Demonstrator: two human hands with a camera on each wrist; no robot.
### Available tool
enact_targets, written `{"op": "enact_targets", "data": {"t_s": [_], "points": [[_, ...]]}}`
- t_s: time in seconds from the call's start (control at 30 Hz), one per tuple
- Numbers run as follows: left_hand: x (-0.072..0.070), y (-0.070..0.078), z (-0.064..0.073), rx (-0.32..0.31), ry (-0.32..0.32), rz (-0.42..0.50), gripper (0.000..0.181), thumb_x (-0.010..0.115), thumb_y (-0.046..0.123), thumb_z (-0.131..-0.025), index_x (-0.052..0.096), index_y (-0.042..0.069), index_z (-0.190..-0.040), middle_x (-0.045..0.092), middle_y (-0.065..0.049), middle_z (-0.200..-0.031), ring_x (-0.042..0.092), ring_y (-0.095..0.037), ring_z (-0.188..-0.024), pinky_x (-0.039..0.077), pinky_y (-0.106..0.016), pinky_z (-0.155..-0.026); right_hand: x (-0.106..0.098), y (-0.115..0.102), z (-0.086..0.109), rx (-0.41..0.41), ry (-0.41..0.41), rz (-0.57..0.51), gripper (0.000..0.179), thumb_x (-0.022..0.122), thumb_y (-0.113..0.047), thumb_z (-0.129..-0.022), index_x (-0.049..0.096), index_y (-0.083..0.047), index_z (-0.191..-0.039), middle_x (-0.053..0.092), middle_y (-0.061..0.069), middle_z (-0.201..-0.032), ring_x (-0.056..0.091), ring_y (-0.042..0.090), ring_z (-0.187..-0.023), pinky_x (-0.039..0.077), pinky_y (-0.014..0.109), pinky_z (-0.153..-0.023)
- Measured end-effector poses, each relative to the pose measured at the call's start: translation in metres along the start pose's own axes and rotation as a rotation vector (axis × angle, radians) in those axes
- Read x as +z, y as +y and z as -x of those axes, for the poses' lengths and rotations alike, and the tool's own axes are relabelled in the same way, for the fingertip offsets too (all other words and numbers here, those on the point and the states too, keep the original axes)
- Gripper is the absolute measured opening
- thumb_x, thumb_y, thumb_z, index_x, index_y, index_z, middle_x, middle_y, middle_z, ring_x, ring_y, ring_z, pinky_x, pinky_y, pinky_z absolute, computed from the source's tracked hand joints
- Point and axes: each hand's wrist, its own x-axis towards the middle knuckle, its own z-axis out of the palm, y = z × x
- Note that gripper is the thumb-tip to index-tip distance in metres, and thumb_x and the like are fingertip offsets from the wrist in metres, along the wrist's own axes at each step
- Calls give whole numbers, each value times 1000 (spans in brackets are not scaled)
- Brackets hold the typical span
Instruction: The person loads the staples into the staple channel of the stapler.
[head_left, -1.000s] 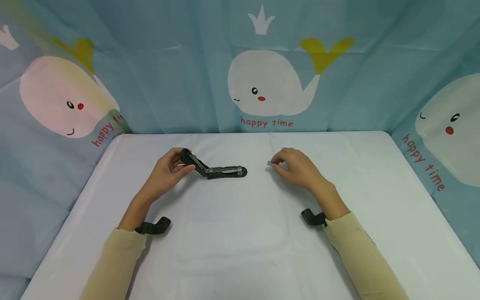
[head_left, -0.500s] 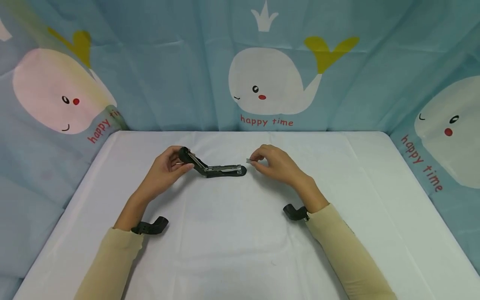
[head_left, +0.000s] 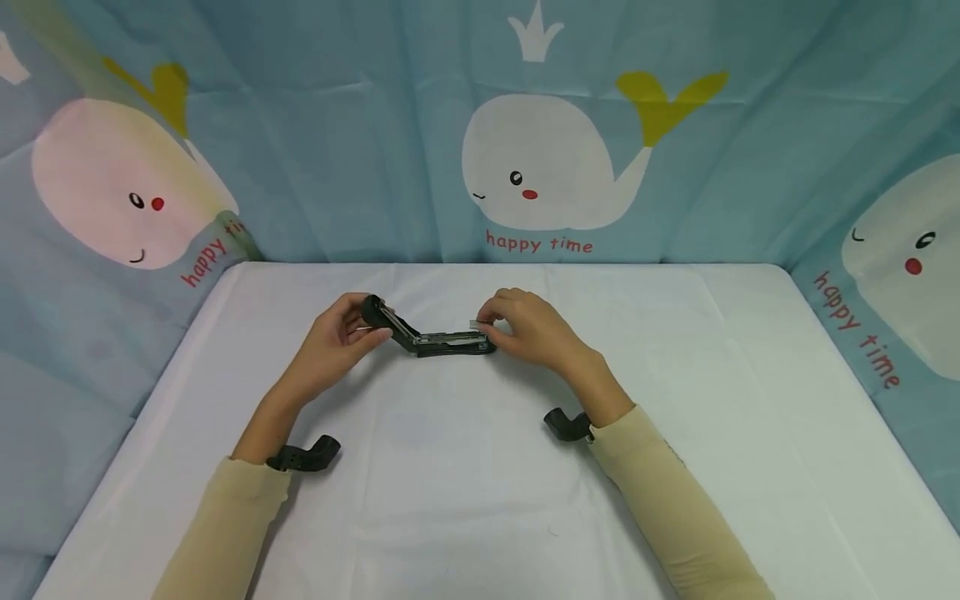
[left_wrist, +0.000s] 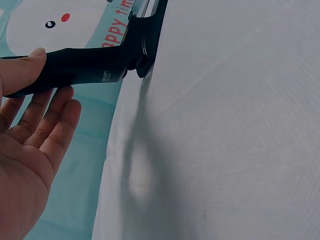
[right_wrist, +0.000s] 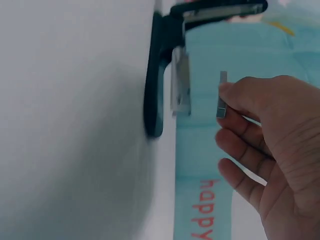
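Observation:
A black stapler point(head_left: 406, 336) is opened wide, its base along the white table and its top arm tilted up to the left. My left hand point(head_left: 327, 344) grips the end of that raised arm; in the left wrist view the thumb lies over the stapler arm point(left_wrist: 87, 67) with fingers beneath. Between thumb and fingertips, my right hand point(head_left: 531, 331) pinches a short strip of staples point(right_wrist: 222, 102). In the head view the strip overlaps the right end of the stapler. The right wrist view shows it held a little apart from the metal staple channel point(right_wrist: 181, 85).
A white cloth point(head_left: 457, 467) covers the table. Behind it and at the sides hangs a blue curtain point(head_left: 360, 167) printed with whales. Each wrist wears a black camera mount, one on the left point(head_left: 307, 454) and one on the right point(head_left: 567, 425).
My right hand has moved left with the strip of staples, from well right of the stapler to over its right end. The left hand and stapler have stayed in place.

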Motion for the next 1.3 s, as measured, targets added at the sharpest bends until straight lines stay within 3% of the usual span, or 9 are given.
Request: {"op": "enact_targets", "data": {"t_s": [0.23,0.5,0.83,1.3], "points": [[0,-2,-1,29,2,-11,45,70,7,-102,50,-1,-142,66,-5,-129,67,2,-115,55,-11,-101,9,-14,-5,-97,31,52,13,72,-18,-102,79,-11,-110,75,2,-104,69,19,-94,59,36,-89],[0,-2,0,28,-16,0,45,71,7,-102,50,-1,-141,65,2,-125,66,2,-115,55,-11,-101,16,-12,-2,-62,19,65,11,73,-17,-101,79,-11,-108,74,2,-104,68,19,-97,59,35,-90],[0,-2,0,46,-10,-11,45,70,6,-102,50,-2,-141,65,-4,-127,66,1,-114,56,-11,-99,18,-11,-4,-65,12,66,11,74,-16,-101,79,-12,-109,74,1,-104,68,18,-95,59,35,-89],[0,-2,-1,43,-8,-5,45,71,6,-102,50,-1,-141,65,-1,-126,66,1,-115,56,-13,-102,19,-7,-4,-58,-3,67,12,74,-16,-101,79,-11,-110,74,3,-104,70,20,-98,60,36,-91]]}}
